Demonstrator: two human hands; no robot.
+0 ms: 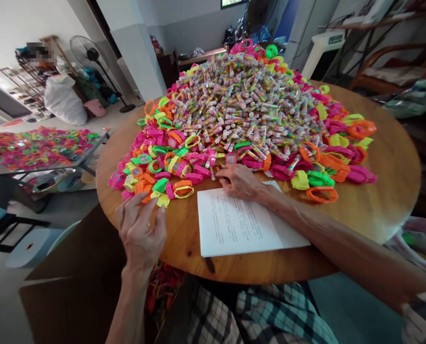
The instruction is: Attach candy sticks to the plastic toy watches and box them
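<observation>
A big heap of small wrapped candy rolls (pixel 249 105) lies on the round wooden table, ringed by bright plastic toy watches (pixel 177 165) in pink, orange, green and yellow. My right hand (pixel 239 182) reaches to the heap's near edge over a stack of printed paper. Its fingers are curled and closed at one candy roll (pixel 213 174); the grip is partly hidden. Held above the table's left edge, my left hand (pixel 142 231) is open and holds nothing, fingers spread. Its fingertips are nearest to a yellow toy watch (pixel 160 198).
The paper stack (pixel 227 224) lies at the front of the round table (pixel 388 181). Below left stands an open cardboard box (pixel 77 286), with more coloured pieces (pixel 163 284) under the table edge. Another table (pixel 37 148) at left carries more watches; a person's leg shows beside it.
</observation>
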